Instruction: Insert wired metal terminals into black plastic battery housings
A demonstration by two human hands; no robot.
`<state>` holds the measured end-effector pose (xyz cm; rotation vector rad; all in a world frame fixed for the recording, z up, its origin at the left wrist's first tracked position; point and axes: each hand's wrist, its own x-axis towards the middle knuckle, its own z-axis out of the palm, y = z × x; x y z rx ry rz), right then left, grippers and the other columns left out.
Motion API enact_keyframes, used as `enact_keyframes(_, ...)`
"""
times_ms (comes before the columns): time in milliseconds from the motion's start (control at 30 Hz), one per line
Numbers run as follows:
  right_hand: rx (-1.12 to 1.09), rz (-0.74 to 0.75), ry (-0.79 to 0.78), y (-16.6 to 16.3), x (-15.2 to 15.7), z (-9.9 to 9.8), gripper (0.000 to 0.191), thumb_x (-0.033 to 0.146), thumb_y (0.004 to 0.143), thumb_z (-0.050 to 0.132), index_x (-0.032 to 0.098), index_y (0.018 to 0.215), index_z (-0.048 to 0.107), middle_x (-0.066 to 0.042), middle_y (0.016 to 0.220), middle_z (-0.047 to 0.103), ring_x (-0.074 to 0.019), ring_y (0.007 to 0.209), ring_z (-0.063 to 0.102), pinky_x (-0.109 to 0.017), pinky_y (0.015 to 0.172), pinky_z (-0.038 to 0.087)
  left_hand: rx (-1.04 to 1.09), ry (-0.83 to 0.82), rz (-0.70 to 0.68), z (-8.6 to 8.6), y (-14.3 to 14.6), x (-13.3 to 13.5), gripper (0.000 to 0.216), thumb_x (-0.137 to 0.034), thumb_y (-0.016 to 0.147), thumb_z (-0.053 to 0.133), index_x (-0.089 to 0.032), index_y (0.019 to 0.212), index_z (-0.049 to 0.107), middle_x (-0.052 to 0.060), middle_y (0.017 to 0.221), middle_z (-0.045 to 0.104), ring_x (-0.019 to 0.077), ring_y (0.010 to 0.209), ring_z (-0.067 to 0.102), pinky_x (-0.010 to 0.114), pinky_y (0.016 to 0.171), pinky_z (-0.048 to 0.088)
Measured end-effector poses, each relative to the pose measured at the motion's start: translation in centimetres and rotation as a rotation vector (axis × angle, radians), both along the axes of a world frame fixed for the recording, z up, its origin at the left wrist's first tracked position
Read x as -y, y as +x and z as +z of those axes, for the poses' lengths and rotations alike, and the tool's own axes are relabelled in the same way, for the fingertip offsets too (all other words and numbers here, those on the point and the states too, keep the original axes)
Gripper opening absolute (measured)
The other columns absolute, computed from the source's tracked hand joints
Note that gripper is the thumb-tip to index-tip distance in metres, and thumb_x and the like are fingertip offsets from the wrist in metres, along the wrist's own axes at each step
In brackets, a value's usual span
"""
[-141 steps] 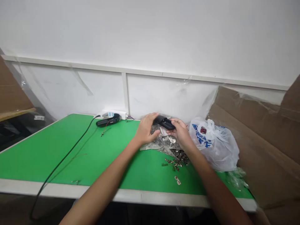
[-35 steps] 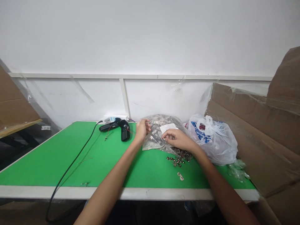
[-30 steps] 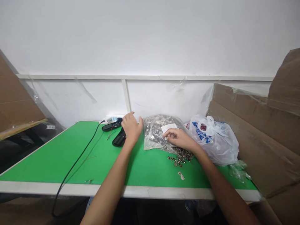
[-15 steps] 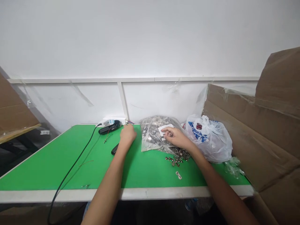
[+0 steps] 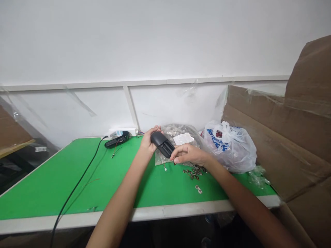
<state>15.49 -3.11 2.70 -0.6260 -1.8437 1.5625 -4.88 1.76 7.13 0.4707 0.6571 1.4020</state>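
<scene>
My left hand [image 5: 148, 142] grips a black plastic housing [image 5: 159, 140] with a rounded end and an open slotted compartment, held tilted above the table. My right hand [image 5: 190, 154] is closed in a pinch at the housing's lower end; whatever is between its fingertips is too small to make out. Beneath and beyond the hands lies a clear plastic bag [image 5: 198, 137] of small parts with a white paper label [image 5: 183, 138] on it. Small shiny metal pieces [image 5: 193, 173] are scattered beside my right wrist.
At the back left, a second black housing [image 5: 113, 141] with thin wires lies by a white power strip [image 5: 123, 132]; a black cable [image 5: 80, 181] runs off the front edge. A tied white plastic bag [image 5: 232, 151] stands at right, beside a cardboard sheet [image 5: 269, 137].
My left hand has lifted the black housing off the table and brought it rightward. My right hand has moved from the parts bag's label down to the housing's end.
</scene>
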Motion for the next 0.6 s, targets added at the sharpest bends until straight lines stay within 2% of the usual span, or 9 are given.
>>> enact_keyframes(100, 0.002, -0.013, -0.11, -0.4, 0.1, -0.3, 0.028, 0.04, 0.071, 0.094, 0.025, 0.092, 0.085, -0.004, 0.091, 0.08, -0.0179, 0.083, 0.071, -0.033, 0.081, 0.06, -0.141, -0.055, 0.063, -1.1, 0.9, -0.6, 0.006, -0.012, 0.091, 0.058, -0.016, 0.088, 0.061, 0.003, 0.075, 0.067, 0.013, 0.063, 0.065, 0.023, 0.065, 0.058)
enact_keyframes(167, -0.061, -0.082, -0.158, -0.4, 0.0, -0.3, 0.031, 0.04, 0.068, 0.096, 0.023, 0.091, 0.084, -0.004, 0.087, 0.078, -0.0158, 0.077, 0.068, -0.031, 0.076, 0.059, -0.338, 0.007, 0.244, -1.5, 0.8, -0.7, 0.003, -0.019, 0.094, 0.058, -0.018, 0.094, 0.06, 0.004, 0.084, 0.07, 0.0148, 0.07, 0.067, 0.024, 0.066, 0.056)
enact_keyframes(267, -0.202, -0.214, -0.211, -0.1, -0.5, -0.3, 0.035, 0.041, 0.067, 0.098, 0.023, 0.094, 0.084, -0.006, 0.092, 0.078, -0.0158, 0.077, 0.068, -0.033, 0.076, 0.06, -0.722, 0.323, 0.619, -1.8, 0.2, -0.2, 0.008, -0.023, 0.093, 0.063, -0.021, 0.1, 0.06, 0.001, 0.094, 0.068, 0.0141, 0.076, 0.065, 0.024, 0.07, 0.052)
enact_keyframes(333, -0.29, -0.316, -0.2, 0.2, -1.0, -0.3, 0.037, 0.042, 0.067, 0.098, 0.024, 0.096, 0.083, -0.007, 0.098, 0.078, -0.0168, 0.082, 0.068, -0.034, 0.08, 0.06, -0.941, 0.578, 0.682, -1.8, 0.2, 0.7, 0.009, -0.03, 0.095, 0.061, -0.022, 0.091, 0.06, 0.0, 0.085, 0.064, 0.0148, 0.074, 0.061, 0.026, 0.072, 0.049)
enact_keyframes(367, -0.321, -0.371, -0.18, 0.4, -1.3, -0.3, 0.037, 0.043, 0.068, 0.098, 0.024, 0.097, 0.083, -0.007, 0.099, 0.078, -0.017, 0.083, 0.068, -0.034, 0.08, 0.06, -1.012, 0.68, 0.611, -1.9, 0.5, 1.2, 0.02, -0.037, 0.097, 0.057, -0.022, 0.084, 0.06, 0.0, 0.077, 0.062, 0.0154, 0.071, 0.058, 0.027, 0.07, 0.048)
enact_keyframes(433, -0.351, -0.468, -0.131, 0.8, -2.0, -0.5, 0.039, 0.045, 0.068, 0.098, 0.024, 0.098, 0.083, -0.005, 0.094, 0.076, -0.0166, 0.081, 0.067, -0.034, 0.078, 0.059, -1.059, 0.76, 0.296, -2.3, 1.6, 2.1, 0.044, -0.052, 0.101, 0.049, -0.022, 0.07, 0.056, 0.001, 0.063, 0.058, 0.0156, 0.061, 0.055, 0.027, 0.061, 0.046)
enact_keyframes(500, -0.345, -0.518, -0.084, 1.2, -2.6, -0.7, 0.042, 0.047, 0.066, 0.098, 0.023, 0.097, 0.083, -0.004, 0.088, 0.076, -0.0162, 0.079, 0.066, -0.034, 0.077, 0.058, -0.982, 0.656, -0.036, -2.9, 3.1, 2.6, 0.058, -0.067, 0.1, 0.043, -0.021, 0.067, 0.056, 0.003, 0.057, 0.059, 0.0142, 0.049, 0.051, 0.026, 0.05, 0.04)
enact_keyframes(533, -0.334, -0.526, -0.064, 1.4, -2.8, -0.8, 0.042, 0.048, 0.066, 0.098, 0.022, 0.096, 0.083, -0.004, 0.087, 0.076, -0.0164, 0.078, 0.067, -0.034, 0.078, 0.058, -0.926, 0.572, -0.139, -3.3, 3.8, 2.7, 0.062, -0.073, 0.098, 0.042, -0.021, 0.069, 0.058, 0.003, 0.058, 0.061, 0.0132, 0.044, 0.049, 0.025, 0.045, 0.036)
enact_keyframes(600, -0.309, -0.518, -0.033, 1.5, -2.9, -0.9, 0.043, 0.049, 0.065, 0.097, 0.022, 0.095, 0.083, -0.005, 0.09, 0.078, -0.0177, 0.082, 0.069, -0.036, 0.083, 0.058, -0.813, 0.411, -0.223, -4.1, 4.7, 2.5, 0.065, -0.08, 0.093, 0.047, -0.019, 0.076, 0.061, 0.004, 0.062, 0.066, 0.0113, 0.04, 0.05, 0.022, 0.039, 0.03)
